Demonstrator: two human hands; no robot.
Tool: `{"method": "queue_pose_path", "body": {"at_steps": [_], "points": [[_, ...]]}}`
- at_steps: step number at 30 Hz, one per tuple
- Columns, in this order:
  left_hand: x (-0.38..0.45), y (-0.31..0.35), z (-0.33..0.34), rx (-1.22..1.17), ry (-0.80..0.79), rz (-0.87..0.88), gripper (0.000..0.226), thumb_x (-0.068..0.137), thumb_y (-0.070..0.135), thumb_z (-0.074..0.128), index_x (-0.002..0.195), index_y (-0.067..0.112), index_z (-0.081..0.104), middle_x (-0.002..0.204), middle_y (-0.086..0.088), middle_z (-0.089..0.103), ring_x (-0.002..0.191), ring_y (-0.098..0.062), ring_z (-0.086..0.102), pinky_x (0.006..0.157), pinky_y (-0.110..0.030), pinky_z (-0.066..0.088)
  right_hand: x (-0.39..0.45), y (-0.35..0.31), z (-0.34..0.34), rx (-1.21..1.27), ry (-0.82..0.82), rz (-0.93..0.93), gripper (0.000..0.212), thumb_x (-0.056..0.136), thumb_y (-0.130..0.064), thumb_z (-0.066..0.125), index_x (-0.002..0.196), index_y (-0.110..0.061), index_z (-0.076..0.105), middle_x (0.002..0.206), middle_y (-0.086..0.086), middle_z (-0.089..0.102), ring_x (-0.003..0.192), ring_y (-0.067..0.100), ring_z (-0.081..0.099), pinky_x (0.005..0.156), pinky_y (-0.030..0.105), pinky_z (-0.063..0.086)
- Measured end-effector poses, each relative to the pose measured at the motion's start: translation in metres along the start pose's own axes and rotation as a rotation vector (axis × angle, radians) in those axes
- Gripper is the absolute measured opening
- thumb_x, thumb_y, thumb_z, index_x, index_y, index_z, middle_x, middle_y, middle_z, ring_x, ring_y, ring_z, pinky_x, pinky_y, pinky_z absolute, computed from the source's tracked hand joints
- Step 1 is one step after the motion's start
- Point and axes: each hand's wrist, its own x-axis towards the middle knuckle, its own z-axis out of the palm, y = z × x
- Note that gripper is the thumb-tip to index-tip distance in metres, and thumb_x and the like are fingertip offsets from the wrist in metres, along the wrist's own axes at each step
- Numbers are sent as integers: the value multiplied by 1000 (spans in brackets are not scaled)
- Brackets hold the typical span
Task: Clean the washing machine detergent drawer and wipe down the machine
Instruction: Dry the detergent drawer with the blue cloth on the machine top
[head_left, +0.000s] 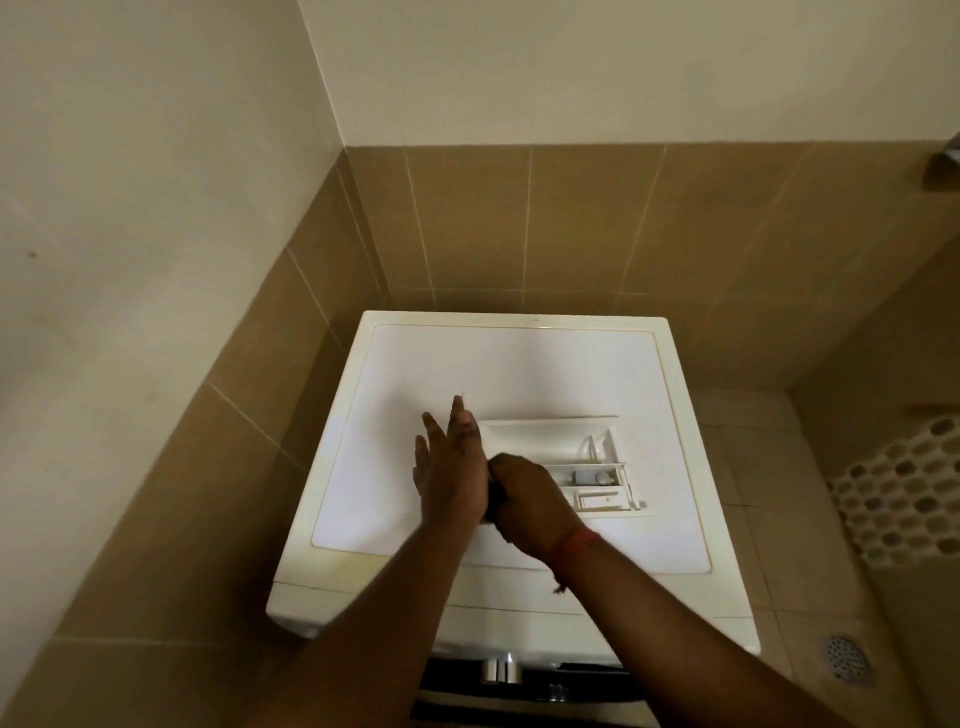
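A white washing machine (415, 364) stands in a tiled corner, seen from above. On its top lies the removed white detergent drawer (545, 441), with several compartments facing up. My left hand (449, 467) has its fingers straight and stands on edge against the drawer's left end. My right hand (524, 499) is curled round something small and dark at the drawer's near left corner; what it is I cannot tell. A red thread is tied round my right wrist.
Brown tiled walls close in behind and to the left of the machine. A white honeycomb mat (904, 499) and a round floor drain (845, 656) lie on the floor to the right. The machine's dark control panel with a silver knob (500, 670) is at the front.
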Motion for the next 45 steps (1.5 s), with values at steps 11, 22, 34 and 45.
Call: {"method": "queue_pose_path", "body": {"at_steps": [11, 22, 34, 45], "points": [[3, -2, -2, -26, -39, -15, 83, 82, 70, -4, 155, 36, 14, 165, -1, 2, 152, -28, 2, 122, -52, 6, 80, -12, -9, -153, 194, 87, 20, 96, -15, 52, 103, -2, 66, 94, 16, 66, 89, 31, 63, 84, 37, 50], [7, -8, -4, 109, -5, 43, 89, 75, 73, -17, 153, 42, 13, 164, -11, 7, 150, -37, 11, 119, -54, 18, 33, 30, 2, -269, 204, -201, 35, 70, 7, 56, 94, -11, 73, 89, 4, 67, 84, 15, 56, 77, 16, 42], [1, -7, -6, 205, -13, 113, 67, 97, 57, 4, 154, 27, 23, 165, -3, 2, 151, -29, -1, 119, -60, 10, 57, 20, -9, -405, -186, 138, 32, 92, -6, 47, 115, -13, 67, 124, 3, 65, 114, 23, 58, 92, 26, 41], [3, -3, 5, 323, 88, -102, 79, 88, 67, 1, 157, 29, 8, 164, -13, 3, 149, -39, 8, 117, -58, 22, 41, 20, -32, -383, -347, 94, 31, 96, -14, 50, 123, -6, 61, 128, 12, 60, 119, 29, 54, 97, 33, 41]]}}
